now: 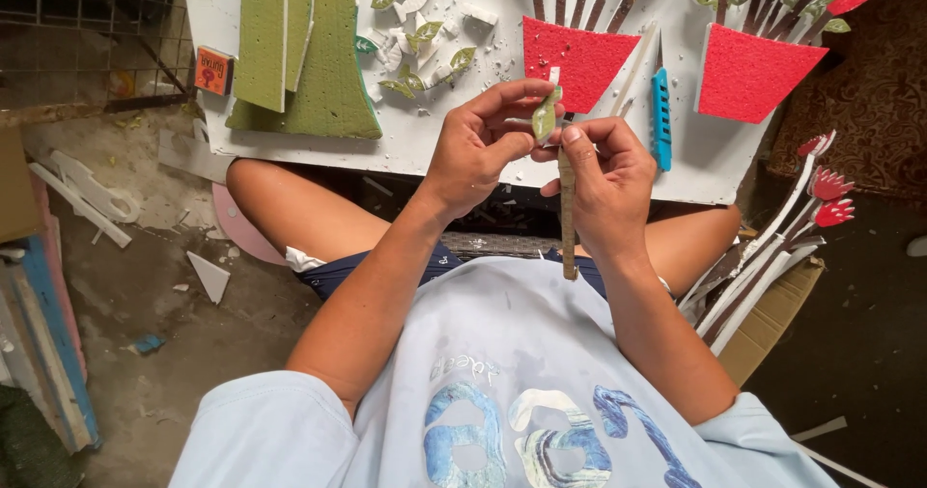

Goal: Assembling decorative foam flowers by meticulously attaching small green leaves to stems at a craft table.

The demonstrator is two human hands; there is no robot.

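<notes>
Left grip: my left hand (475,145) pinches a small green foam leaf (546,116) between thumb and fingertips, closed on it.
Right grip: my right hand (603,184) is clamped round a thin brown stem strip (567,227), thumb pressed near its top, the strip hanging down toward my lap.
Where they are: leaf and stem top meet just above the near edge of the white board (435,140) that lies across my knees.
Step in hand: I judge the leaf is being fixed to the stem's upper end; the next move calls for steady pressure and a straight leaf.
Around: a red foam pot (579,58) sits just beyond the hands, a blue cutter (661,116) to its right, a second red pot (753,68) toward the far right corner, loose leaves (415,39) mid-board, green foam sheets (309,54) at the left.
Beside me: finished red flowers (821,194) lean in a cardboard box (772,319).
Hard to tell: whether glue is on the leaf; the joint is hidden by my fingers.
</notes>
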